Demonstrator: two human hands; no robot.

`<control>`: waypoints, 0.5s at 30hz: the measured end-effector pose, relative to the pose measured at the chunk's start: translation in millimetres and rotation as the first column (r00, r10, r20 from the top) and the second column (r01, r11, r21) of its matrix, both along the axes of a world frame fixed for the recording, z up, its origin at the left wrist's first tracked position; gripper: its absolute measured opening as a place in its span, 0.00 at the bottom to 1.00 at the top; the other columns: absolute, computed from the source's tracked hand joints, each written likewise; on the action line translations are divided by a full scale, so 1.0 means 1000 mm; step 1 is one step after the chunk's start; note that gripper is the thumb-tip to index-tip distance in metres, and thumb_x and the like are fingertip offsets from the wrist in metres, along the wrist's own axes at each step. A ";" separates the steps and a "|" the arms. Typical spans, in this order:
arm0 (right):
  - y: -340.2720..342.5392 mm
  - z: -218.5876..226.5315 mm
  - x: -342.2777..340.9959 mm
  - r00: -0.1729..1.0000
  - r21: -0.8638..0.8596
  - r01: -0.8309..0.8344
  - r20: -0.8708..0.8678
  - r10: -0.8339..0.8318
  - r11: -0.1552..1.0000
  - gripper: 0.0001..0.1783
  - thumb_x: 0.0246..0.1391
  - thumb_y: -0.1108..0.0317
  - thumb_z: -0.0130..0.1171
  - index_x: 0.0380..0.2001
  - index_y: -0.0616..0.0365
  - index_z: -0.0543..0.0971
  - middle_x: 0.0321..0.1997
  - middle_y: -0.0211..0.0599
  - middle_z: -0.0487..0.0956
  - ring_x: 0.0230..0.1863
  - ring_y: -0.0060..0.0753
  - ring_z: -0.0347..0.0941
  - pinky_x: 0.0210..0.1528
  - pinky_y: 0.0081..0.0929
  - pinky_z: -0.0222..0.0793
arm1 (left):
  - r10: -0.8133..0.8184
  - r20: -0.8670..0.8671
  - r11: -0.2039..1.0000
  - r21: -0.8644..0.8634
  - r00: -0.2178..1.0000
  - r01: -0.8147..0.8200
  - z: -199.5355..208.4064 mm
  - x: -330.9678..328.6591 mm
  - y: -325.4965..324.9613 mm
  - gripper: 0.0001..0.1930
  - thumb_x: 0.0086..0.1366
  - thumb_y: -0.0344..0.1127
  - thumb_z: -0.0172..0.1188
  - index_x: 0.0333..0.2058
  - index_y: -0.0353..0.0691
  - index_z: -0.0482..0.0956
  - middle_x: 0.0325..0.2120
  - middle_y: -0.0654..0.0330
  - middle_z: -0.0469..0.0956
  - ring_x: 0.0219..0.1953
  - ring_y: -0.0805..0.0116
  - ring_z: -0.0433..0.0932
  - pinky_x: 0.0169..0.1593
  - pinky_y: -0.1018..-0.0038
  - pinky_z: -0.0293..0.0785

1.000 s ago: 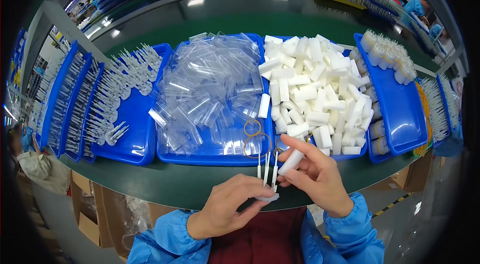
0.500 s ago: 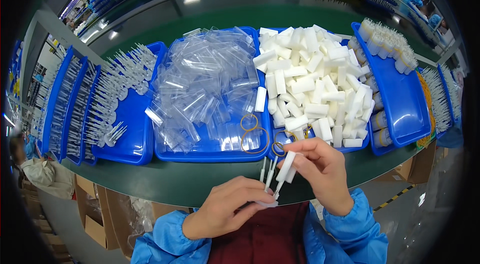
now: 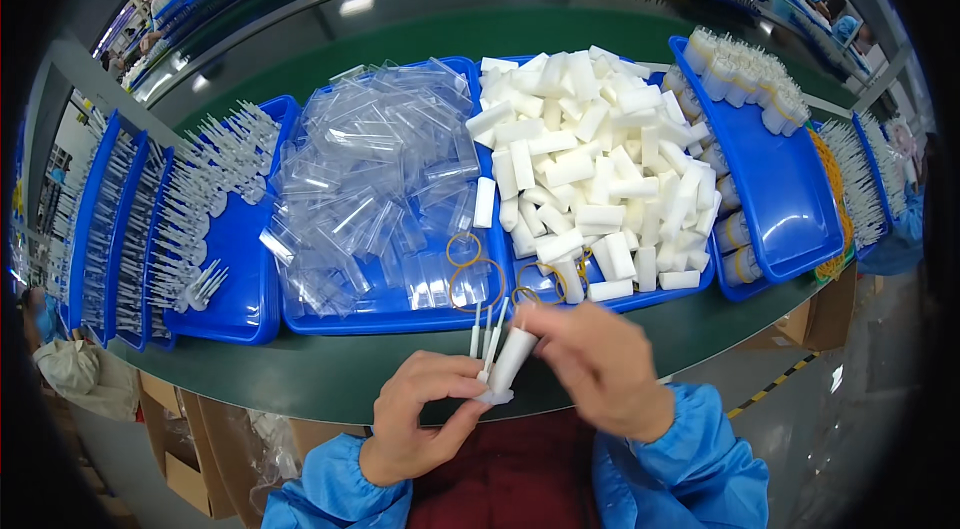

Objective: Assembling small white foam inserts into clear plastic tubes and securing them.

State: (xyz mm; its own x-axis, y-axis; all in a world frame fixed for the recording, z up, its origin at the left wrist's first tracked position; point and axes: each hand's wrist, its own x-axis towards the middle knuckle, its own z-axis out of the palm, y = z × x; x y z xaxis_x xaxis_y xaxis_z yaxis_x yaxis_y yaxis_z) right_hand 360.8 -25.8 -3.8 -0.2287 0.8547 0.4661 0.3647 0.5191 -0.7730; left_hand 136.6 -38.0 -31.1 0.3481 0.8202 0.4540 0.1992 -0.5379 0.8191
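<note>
My left hand (image 3: 425,414) pinches the pale translucent base of a small part with several thin white rods (image 3: 487,337) standing up from it. A white foam piece (image 3: 512,361) stands upright on the same base, beside the rods, and looks rounded like a cylinder. My right hand (image 3: 605,364), smeared by motion, has its fingertips at the top of the foam piece; whether they grip it cannot be made out. Just beyond the hands, yellow-brown rubber bands (image 3: 476,285) lie at the edge of the blue trays.
A blue tray (image 3: 400,319) holds clear plastic sleeves (image 3: 370,159). To its right are heaped white foam pieces (image 3: 590,169). Rodded parts stand in a left tray (image 3: 240,274); yellow-banded white bundles (image 3: 740,79) sit in a right tray (image 3: 795,199). Cardboard boxes (image 3: 190,439) lie below the table.
The foam piece, tilted in my right fingers before, now stands by the rods on the base. My right hand has turned and moved left; the view has shifted a little.
</note>
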 end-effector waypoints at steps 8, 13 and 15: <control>0.058 0.000 0.041 0.696 0.300 0.009 0.683 -0.221 0.954 0.24 0.46 0.74 0.59 0.50 0.55 0.80 0.44 0.35 0.80 0.43 0.38 0.73 0.45 0.36 0.69 | 0.039 -0.025 0.999 -0.004 0.999 -0.040 0.003 0.011 0.003 0.21 0.49 0.18 0.73 0.43 0.38 0.81 0.39 0.53 0.84 0.38 0.57 0.84 0.40 0.69 0.80; 0.068 -0.001 0.044 0.692 0.280 0.018 0.689 -0.214 0.960 0.23 0.47 0.75 0.62 0.51 0.58 0.79 0.41 0.37 0.79 0.41 0.36 0.75 0.45 0.32 0.71 | 0.038 -0.052 0.999 0.027 0.998 -0.036 0.004 0.009 0.003 0.21 0.49 0.19 0.73 0.44 0.39 0.82 0.40 0.56 0.85 0.38 0.58 0.84 0.39 0.69 0.80; 0.060 0.006 0.036 0.910 0.076 0.175 0.367 -0.191 0.982 0.24 0.49 0.78 0.63 0.52 0.59 0.78 0.39 0.37 0.80 0.37 0.32 0.77 0.42 0.28 0.72 | 0.029 -0.074 0.996 0.083 0.997 -0.023 0.005 0.008 0.005 0.22 0.49 0.19 0.73 0.44 0.39 0.82 0.40 0.56 0.85 0.37 0.58 0.84 0.39 0.68 0.79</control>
